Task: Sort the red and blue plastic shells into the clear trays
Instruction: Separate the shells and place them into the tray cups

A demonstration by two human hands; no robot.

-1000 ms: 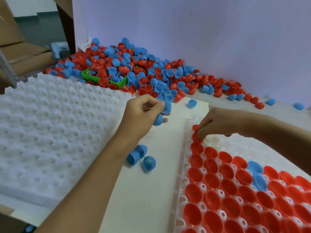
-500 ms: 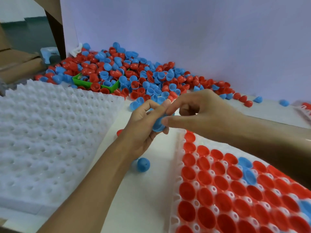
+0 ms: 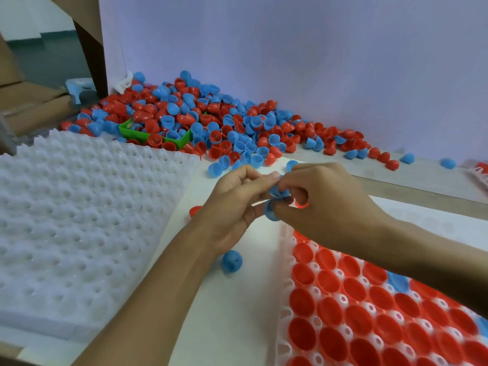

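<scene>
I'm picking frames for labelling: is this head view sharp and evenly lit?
Head view: soft, even light, no harsh glare; wide-angle bend at the edges; the left hand and right hand are slightly blurred around the blue shells; the filled tray stays readable.

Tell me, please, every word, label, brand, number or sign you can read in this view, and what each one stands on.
None can be read.
The shells in the pile, the filled tray, the white trays and the backdrop show no lettering.
The green basket has a small pale patch inside its left corner; too small and blurred to say whether it is print.
</scene>
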